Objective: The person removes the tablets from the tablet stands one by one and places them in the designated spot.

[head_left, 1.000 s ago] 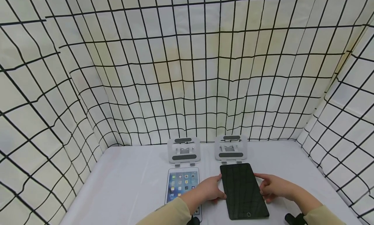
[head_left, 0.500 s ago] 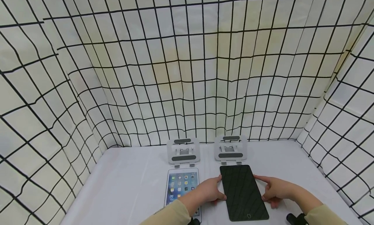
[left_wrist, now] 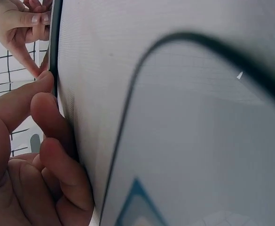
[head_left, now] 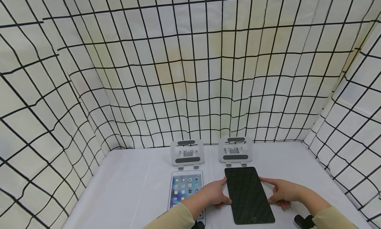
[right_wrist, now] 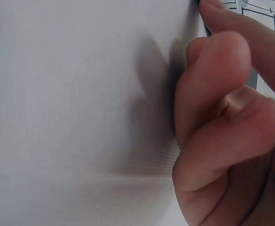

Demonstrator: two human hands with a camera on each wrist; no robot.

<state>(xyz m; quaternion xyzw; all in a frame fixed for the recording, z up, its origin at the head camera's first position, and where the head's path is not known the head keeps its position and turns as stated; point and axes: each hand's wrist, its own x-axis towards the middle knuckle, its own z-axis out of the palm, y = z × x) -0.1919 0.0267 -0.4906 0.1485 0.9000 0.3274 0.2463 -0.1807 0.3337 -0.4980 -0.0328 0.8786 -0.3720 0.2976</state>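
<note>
A dark tablet with its screen off lies on the white table, tilted slightly. At its left edge, my left hand touches with index finger and thumb set apart along the side; the other fingers fold under, close over the table. On the opposite edge my right hand has its index finger extended near the far corner and its thumb lower down, the rest curled at the tabletop. Beneath my left forearm sits a white tablet with app icons lit, partly hidden by the arm.
Behind the white tablet stands a folding tablet stand with grey pads. A matching stand is behind the dark tablet. White walls with a black grid enclose the back and sides. Dark wrist gear shows by the right sleeve.
The right hand's thumb and curled fingers have shifted slightly down along the tablet's right edge. The left hand and both tablets stay essentially in place.
</note>
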